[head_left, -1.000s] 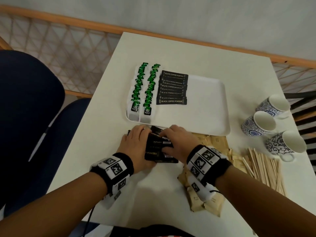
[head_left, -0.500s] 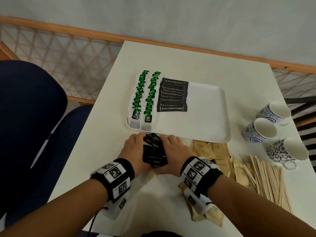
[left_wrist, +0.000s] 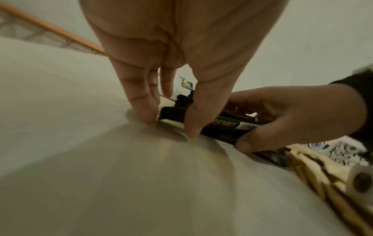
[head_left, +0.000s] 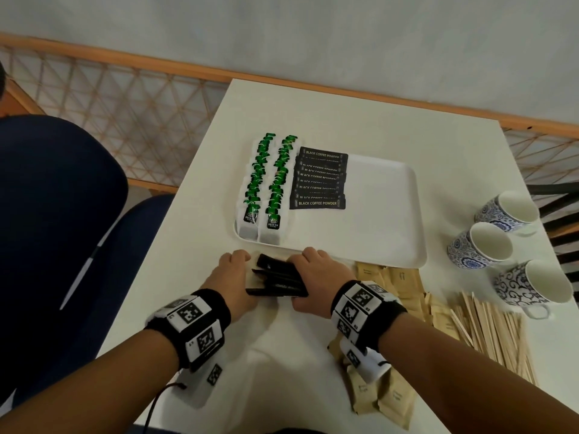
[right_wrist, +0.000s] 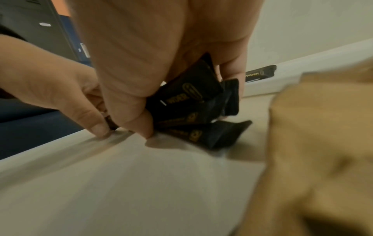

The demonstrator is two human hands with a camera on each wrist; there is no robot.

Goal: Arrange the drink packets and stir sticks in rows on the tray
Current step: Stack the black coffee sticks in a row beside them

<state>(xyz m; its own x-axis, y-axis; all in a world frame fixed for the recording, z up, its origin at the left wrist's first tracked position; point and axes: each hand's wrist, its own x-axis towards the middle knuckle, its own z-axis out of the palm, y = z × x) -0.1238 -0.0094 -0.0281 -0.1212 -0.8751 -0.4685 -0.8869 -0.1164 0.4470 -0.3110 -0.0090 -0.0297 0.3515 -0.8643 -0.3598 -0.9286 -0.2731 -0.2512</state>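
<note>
Where our two hands meet just near of the tray (head_left: 404,245), we see a loose bundle of black coffee packets (head_left: 279,281) on the bench (head_left: 194,245). The left hand (head_left: 233,278) pinches its left end, the right hand (head_left: 319,277) curls round the right end. How many packets, we cannot tell: fingers (right_wrist: 123,108) hide most. Brown packets (head_left: 394,283) beside blur in the right wrist view.

Loose black coffee packets (head_left: 277,281) bunched before white tray (head_left: 380,242)
</note>
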